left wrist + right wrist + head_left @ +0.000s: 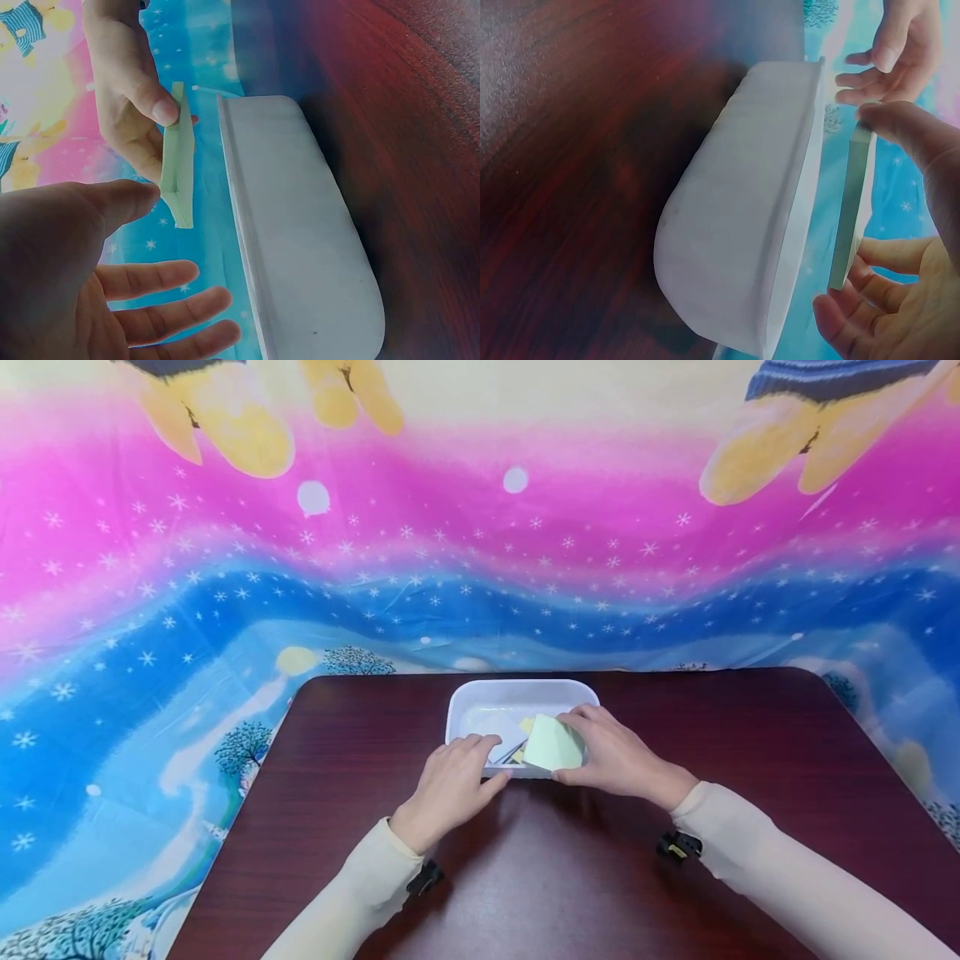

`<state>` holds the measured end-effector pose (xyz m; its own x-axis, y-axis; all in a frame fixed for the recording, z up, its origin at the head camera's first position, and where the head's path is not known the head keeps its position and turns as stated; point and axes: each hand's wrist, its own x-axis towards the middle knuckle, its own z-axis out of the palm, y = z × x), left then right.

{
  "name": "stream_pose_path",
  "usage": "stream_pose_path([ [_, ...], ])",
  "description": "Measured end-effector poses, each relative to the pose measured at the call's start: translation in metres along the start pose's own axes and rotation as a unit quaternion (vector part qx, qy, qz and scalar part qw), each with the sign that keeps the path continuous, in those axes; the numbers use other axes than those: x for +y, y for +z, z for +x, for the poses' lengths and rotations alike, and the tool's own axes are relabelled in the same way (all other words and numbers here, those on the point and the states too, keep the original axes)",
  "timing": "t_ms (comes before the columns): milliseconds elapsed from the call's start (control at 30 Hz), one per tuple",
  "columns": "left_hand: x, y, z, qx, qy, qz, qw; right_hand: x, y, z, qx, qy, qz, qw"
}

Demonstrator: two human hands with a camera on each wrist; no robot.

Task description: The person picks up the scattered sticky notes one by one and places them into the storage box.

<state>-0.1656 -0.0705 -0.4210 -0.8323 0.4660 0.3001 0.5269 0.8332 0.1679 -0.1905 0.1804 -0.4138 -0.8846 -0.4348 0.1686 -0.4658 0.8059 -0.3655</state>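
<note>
A pale green pad of sticky notes (553, 743) is held over a white plastic tray (525, 684) by my right hand (617, 756). The thumb and fingers grip opposite edges of the pad (851, 202), which is above the tray's rim. My left hand (452, 783) hovers at the tray's near left side, its fingers spread and holding nothing. In the left wrist view, the left thumb (124, 201) appears close to the pad's lower corner; I cannot tell whether they touch. White and yellow pieces (507, 750) lie inside the tray, partly hidden by the pad and left hand.
The tray stands near the far edge of a dark reddish-brown table (360, 735). Behind the table hangs a pink and blue cloth (450, 543) printed with snowflakes. Black straps (678, 846) sit on both wrists.
</note>
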Motion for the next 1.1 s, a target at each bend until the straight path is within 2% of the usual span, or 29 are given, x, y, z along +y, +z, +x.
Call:
stream_pose_path([
  [1100,0.002,-0.004,0.008,-0.003,0.006,0.000,1.0000,0.004,0.010,0.037,-0.042,0.034,0.009,0.998],
])
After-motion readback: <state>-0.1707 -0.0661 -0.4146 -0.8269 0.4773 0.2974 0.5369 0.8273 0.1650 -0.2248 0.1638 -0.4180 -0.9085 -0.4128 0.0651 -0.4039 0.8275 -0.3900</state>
